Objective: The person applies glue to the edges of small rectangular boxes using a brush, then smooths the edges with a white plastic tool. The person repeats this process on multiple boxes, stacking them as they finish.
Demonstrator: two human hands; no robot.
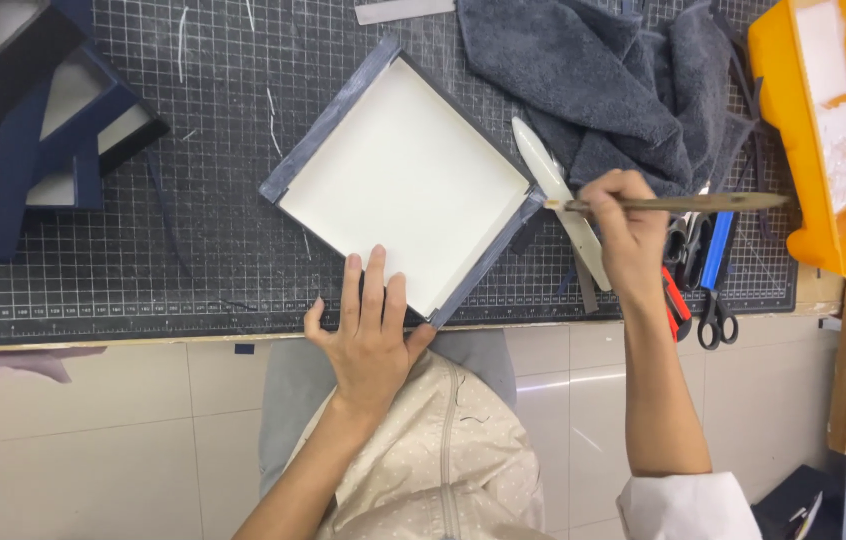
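Hands come first: our left hand (pixel 368 330) lies flat and open on the near corner of the white box tray (pixel 408 175), which sits on the dark cutting mat (pixel 213 250). Our right hand (pixel 628 235) is closed around a thin brush (pixel 673 203), its tip at the tray's right corner. We think pressing firmly and brushing slowly works best.

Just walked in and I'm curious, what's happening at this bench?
A person is working on a shallow square box tray, white inside with dark blue edges, lying on a gridded cutting mat. The left hand presses flat on its near corner. The right hand holds a thin brush with its tip at the tray's right corner. A white bone folder, a grey towel, scissors and an orange tub lie alongside.
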